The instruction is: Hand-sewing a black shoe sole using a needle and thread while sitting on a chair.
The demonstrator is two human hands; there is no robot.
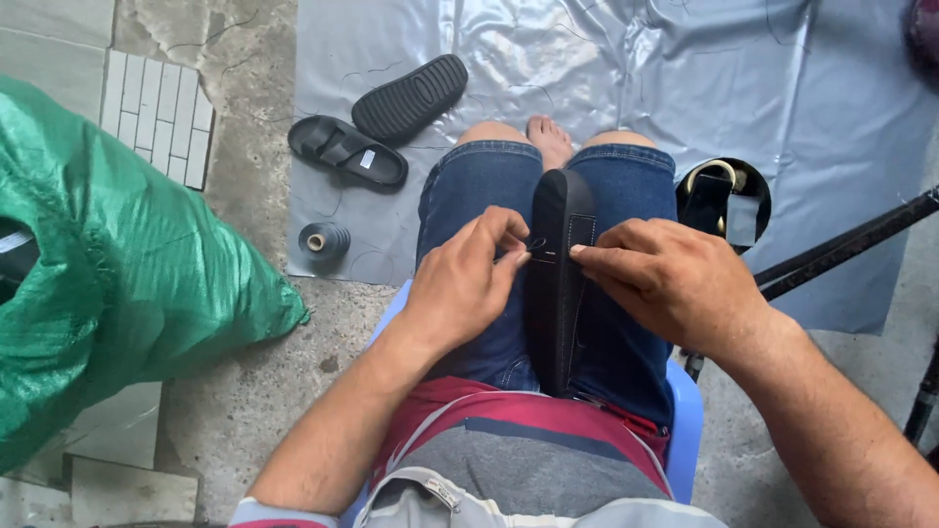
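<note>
left hand (pixel 465 284) | right hand (pixel 665 279) | both grips pinching black sandal (pixel 559 274) | toe away, lengthwise between thighs

The green sack (pixel 108 264) runs off the left edge; the black strap (pixel 558 284) disappears between the thighs (lower end hidden); the bucket's (pixel 724 200) contents stay unclear.

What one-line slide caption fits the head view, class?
Seated on a blue stool, both hands, left and right, pinch a black strap on the lap, sandals and thread spool nearby.

head-worn camera, single view.
looks steeply down, close over the seated person's lap (pixel 548 244), floor (pixel 245 147) beyond.
</note>
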